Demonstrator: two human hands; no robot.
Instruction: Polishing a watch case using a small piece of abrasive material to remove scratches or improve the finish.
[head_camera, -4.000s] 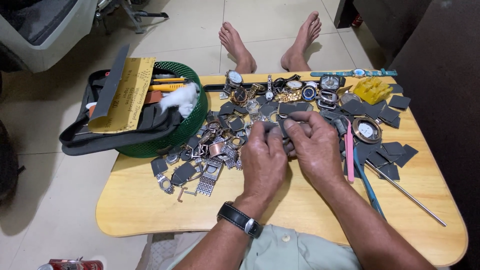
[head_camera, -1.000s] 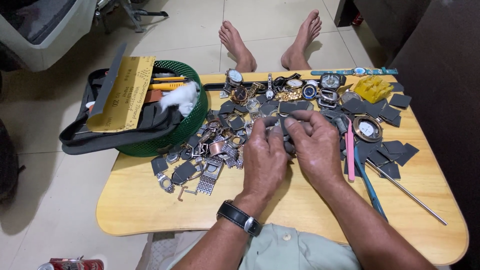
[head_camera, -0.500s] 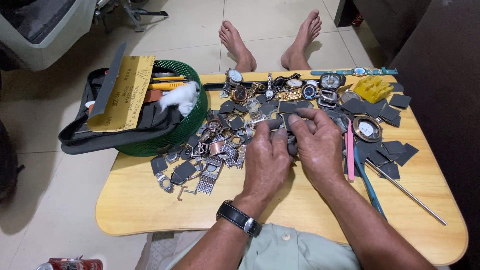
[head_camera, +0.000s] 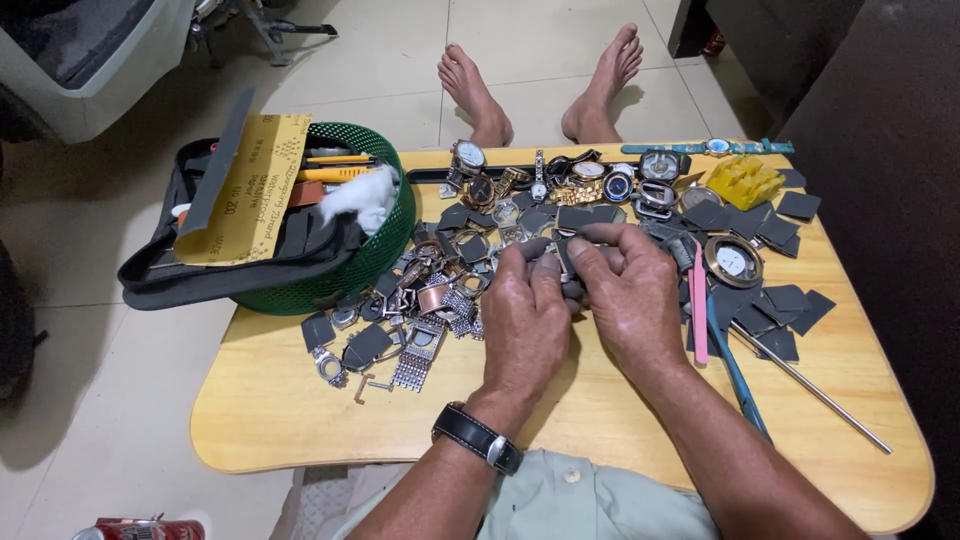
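Two hands meet over the middle of the wooden tabletop (head_camera: 300, 420), and between them sits a small dark watch part (head_camera: 562, 262), partly hidden by the fingers. The left hand (head_camera: 525, 325), with a black-strapped wristwatch (head_camera: 478, 437) on its wrist, is closed around the part from the left; the right hand (head_camera: 630, 295) pinches it from the right with thumb and forefinger. Its exact kind cannot be told; it looks like a case or strap section.

Handling, by judgement: the part is probably light, stiff and smooth-edged, so it could slip. It is best held by its outer edges with the fingertips, and any glass face kept clear of pressure.

Count of surrounding items:
- One green mesh basket (head_camera: 385, 255) at the left, holding a black pouch (head_camera: 235, 275), one sheet of yellow sandpaper (head_camera: 255, 185) and a white cloth (head_camera: 362, 195).
- One pink tool (head_camera: 699, 310) and one blue-handled tool (head_camera: 738, 375) beside the right hand.
- One thin metal rod (head_camera: 815, 390) further right.
- One yellow ridged block (head_camera: 745, 180) at the far edge.
- One round watch case (head_camera: 733, 262) with a pale dial.
- Loose watches, bracelet links and dark grey pads: too many and too overlapped to count.
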